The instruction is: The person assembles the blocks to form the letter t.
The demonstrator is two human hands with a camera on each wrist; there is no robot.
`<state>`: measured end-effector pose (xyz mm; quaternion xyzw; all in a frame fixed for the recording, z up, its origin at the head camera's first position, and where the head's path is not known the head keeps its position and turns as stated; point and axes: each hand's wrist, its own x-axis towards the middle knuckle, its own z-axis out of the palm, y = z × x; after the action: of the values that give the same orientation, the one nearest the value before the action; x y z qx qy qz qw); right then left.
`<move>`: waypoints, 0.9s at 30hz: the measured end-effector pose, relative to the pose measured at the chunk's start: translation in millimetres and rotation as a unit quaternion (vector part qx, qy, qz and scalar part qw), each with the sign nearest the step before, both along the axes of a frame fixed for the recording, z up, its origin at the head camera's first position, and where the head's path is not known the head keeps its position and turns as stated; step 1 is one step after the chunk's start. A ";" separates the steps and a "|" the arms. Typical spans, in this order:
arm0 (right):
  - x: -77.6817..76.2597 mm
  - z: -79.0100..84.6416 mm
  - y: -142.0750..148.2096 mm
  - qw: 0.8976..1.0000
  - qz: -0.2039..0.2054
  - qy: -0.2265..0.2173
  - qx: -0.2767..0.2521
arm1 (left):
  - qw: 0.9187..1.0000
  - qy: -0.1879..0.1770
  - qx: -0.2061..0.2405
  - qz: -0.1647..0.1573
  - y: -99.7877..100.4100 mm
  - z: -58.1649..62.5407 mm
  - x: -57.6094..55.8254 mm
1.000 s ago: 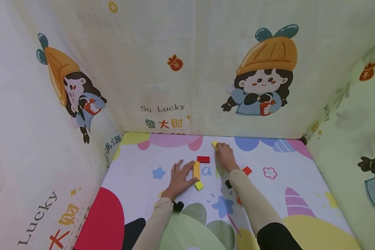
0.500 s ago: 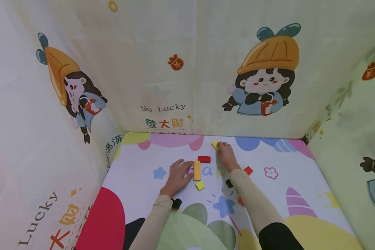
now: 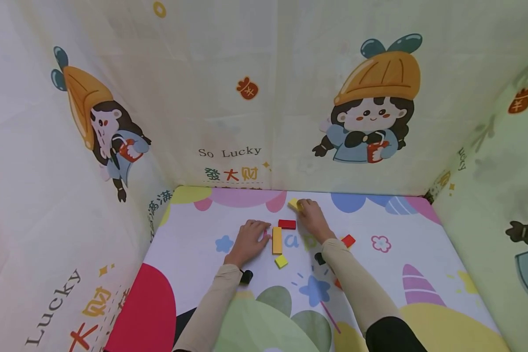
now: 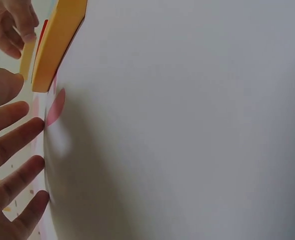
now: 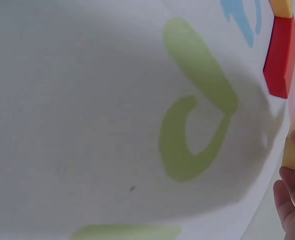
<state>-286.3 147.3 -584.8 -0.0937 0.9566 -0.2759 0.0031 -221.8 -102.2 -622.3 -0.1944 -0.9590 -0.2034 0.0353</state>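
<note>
Head view makes the long orange block (image 3: 276, 240) the easiest landmark on this printed surface (image 3: 193, 239), so hands first: left hand (image 3: 248, 242) is just to its left, fingers spread, holding nothing. Right hand (image 3: 313, 218) is past its far end, off to the right, pinching a yellow block (image 3: 293, 204) between thumb and fingers, which the right wrist view backs up. One red block (image 3: 287, 224) sits right at the orange one's far end, and a small yellow-green block (image 3: 281, 261) is just off its near end. Second red block (image 3: 348, 241) is farther right, by the right sleeve (image 3: 356, 281).
</note>
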 end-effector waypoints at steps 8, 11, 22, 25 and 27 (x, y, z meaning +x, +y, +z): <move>0.9 4.0 -14.8 0.999 0.025 -0.015 -0.021 | 1.000 0.010 -0.010 0.000 0.3 0.1 -2.5; 2.4 5.2 -22.2 0.999 0.025 -0.030 -0.022 | 1.000 0.014 -0.004 0.004 2.4 0.3 0.4; 7.2 2.1 -45.3 0.997 0.074 -0.027 -0.019 | 0.999 0.039 -0.005 0.014 6.2 -5.7 10.3; 9.3 3.3 -50.4 0.996 0.086 -0.019 -0.028 | 0.999 0.049 -0.001 0.015 6.0 -8.6 9.9; 11.1 3.4 -53.2 0.995 0.089 -0.021 -0.033 | 0.998 0.057 0.005 0.016 6.0 -10.4 10.1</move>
<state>-275.2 94.2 -581.4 -0.1728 0.9346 -0.3077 0.0449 -211.7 -96.1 -632.7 -0.1900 -0.9573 -0.1967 0.0938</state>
